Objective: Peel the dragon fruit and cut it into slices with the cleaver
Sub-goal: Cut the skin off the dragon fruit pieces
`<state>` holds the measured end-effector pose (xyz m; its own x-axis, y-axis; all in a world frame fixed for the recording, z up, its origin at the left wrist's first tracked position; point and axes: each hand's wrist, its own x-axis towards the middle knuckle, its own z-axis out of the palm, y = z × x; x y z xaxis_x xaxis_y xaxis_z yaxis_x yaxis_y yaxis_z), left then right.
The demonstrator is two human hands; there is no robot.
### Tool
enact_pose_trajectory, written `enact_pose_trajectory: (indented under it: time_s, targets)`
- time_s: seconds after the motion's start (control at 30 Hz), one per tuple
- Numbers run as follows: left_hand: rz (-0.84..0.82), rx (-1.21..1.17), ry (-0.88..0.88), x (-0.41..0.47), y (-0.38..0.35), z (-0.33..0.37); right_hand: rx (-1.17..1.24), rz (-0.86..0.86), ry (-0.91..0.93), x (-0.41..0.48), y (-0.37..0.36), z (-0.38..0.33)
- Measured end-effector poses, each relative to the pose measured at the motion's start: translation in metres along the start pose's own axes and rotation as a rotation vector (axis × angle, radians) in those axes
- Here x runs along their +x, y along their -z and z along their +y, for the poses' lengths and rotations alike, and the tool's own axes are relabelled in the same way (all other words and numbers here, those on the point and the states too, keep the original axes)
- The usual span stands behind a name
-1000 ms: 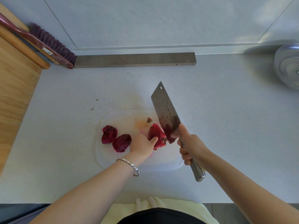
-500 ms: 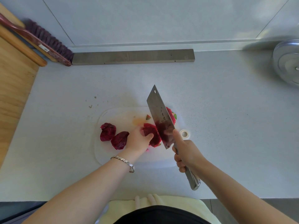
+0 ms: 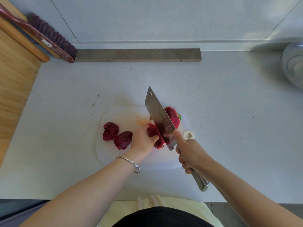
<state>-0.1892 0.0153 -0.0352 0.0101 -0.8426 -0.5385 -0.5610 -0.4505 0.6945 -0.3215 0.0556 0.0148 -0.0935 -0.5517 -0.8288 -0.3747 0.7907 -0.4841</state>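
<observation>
The pale bench [image 3: 221, 104] carries a white cutting board [image 3: 121, 115], and all the work sits on that board. Over the board's right half stands the cleaver [image 3: 157, 112], tip pointing away from the person, blade leaning, its lower face smeared with red juice. The right grip [image 3: 191, 154] is wrapped round the cleaver's handle just off the board's right front corner, thumb laid up against the flat of the blade. The left grip [image 3: 142, 141] rests mid-board, fingers and thumb curled round a dragon fruit chunk [image 3: 151, 131] that touches the blade's left face. Two peeled chunks [image 3: 110, 131], dark red, lie side by side on the board's left part. A piece with a green tip [image 3: 172, 115] shows behind the blade at the board's right rear. A small white roll [image 3: 188, 135] sits at the board's right edge.

The step in hand looks like slicing the held chunk. The left thumb lies just beside the cutting edge, so it should tuck back behind the knuckles. The blade is best brought upright so slices come even, then pressed straight down to the board with a slight forward draw. The flesh looks wet and will likely slip, so seat the chunk on its flattest face. Whether skin remains underneath cannot be told; if it does, strip it first.
</observation>
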Motion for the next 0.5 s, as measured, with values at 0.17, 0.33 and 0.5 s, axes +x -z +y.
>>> enact_pose_trajectory:
  time_s: [0.17,0.33,0.5]
  targets:
    - [0.000,0.010,-0.001,-0.0004,0.0003,0.0021,-0.006,0.014,0.001,-0.0005,-0.0019,-0.0015]
    - [-0.017,0.000,-0.029,0.0005,0.0012,0.0019,-0.025,0.049,0.004,-0.0010,0.0019,-0.0011]
    - [-0.024,-0.011,-0.030,0.0046,-0.0015,-0.0027,-0.035,0.029,0.020,-0.0001,-0.0026,0.0003]
